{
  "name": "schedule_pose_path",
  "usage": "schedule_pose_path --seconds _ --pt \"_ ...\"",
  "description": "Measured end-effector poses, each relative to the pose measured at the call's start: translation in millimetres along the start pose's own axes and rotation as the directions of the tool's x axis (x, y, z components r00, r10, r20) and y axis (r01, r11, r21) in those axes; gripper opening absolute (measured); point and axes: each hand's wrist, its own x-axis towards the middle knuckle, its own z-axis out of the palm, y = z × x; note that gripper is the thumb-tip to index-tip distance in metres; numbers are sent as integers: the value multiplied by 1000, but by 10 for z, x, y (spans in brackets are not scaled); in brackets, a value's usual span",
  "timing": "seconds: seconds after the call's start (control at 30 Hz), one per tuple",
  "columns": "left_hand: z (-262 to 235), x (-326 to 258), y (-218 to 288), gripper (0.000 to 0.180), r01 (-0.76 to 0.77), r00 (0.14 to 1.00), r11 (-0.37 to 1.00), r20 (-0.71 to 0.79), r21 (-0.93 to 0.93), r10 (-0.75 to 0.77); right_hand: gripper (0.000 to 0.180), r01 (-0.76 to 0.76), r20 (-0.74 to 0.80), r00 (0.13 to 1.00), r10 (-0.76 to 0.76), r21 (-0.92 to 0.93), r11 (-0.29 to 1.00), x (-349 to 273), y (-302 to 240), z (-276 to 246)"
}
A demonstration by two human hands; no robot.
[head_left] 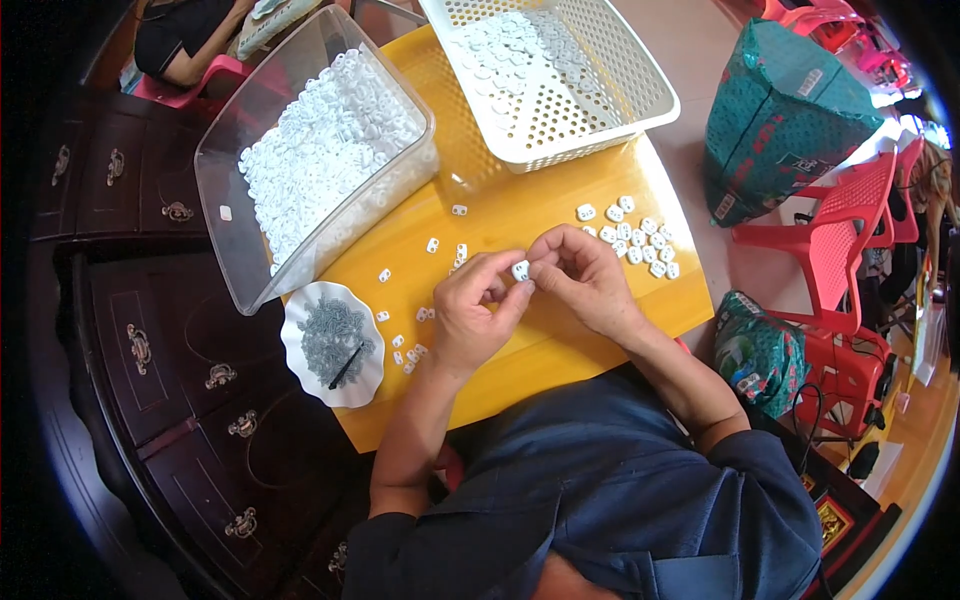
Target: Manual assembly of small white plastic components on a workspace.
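Above the yellow table (500,375), my left hand (470,315) pinches a small white plastic piece (520,270) with dark marks between thumb and fingertips. My right hand (588,280) meets it from the other side, its thumb and forefinger closed at the piece's edge. To the left of my hands lie several loose white pieces with dark spots (432,245). Beyond my right hand is a loose group of rounded white pieces (637,240). A white wavy-edged dish (294,350) at the left holds tiny grey bits (332,330) and a thin black stick (347,366).
A clear plastic bin (222,240) full of white pieces stands at the back left. Beside it is a white perforated basket (590,135) with flat white pieces. Dark drawers (190,350) flank the left; red chairs (835,240) and a green bag (775,120) the right. Another person (185,45) sits back left.
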Motion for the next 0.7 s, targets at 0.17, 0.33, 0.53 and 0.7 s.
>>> schedule_pose_path --seconds 0.17,0.33,0.53,0.7 --pt "15 5 24 27 -21 1000 998 9 56 20 9 11 9 1000 -10 -71 997 8 28 -44" --pt "0 15 7 27 -50 998 992 31 115 47 8 -2 24 1000 5 -106 994 33 38 -71" --pt "-23 18 16 26 -74 996 982 60 173 65 7 -5 46 999 12 -139 990 38 0 -82" --pt "-41 -30 -127 25 186 977 960 139 -207 -160 8 -28 104 994 35 -67 997 44 -83 -76"
